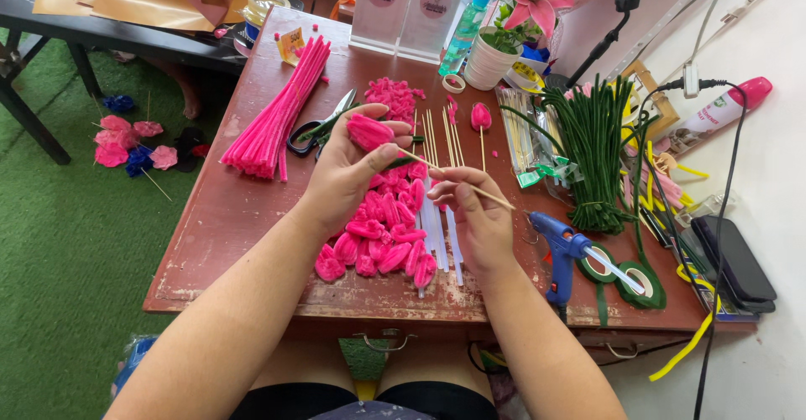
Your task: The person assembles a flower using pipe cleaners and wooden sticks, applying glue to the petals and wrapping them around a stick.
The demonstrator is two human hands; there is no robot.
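My left hand point(344, 168) is closed around a pink pipe-cleaner flower bud point(369, 131), held above the table. A thin wooden stick point(495, 200) runs out of the bud, and my right hand point(474, 214) pinches it lower down. Under both hands lies a heap of pink pipe-cleaner petals point(382, 239) on the worn red-brown table point(243, 218). Several white glue sticks point(438, 227) and bare wooden sticks point(445, 139) lie beside the heap. A finished pink bud on a stick point(480, 118) rests farther back.
A bundle of pink pipe cleaners point(277, 113) and black-handled scissors point(323, 126) lie at the left. A blue glue gun point(558, 248), green tape rolls point(642, 281) and a green pipe-cleaner bundle point(592, 147) are at the right, with a phone point(735, 260) and cables.
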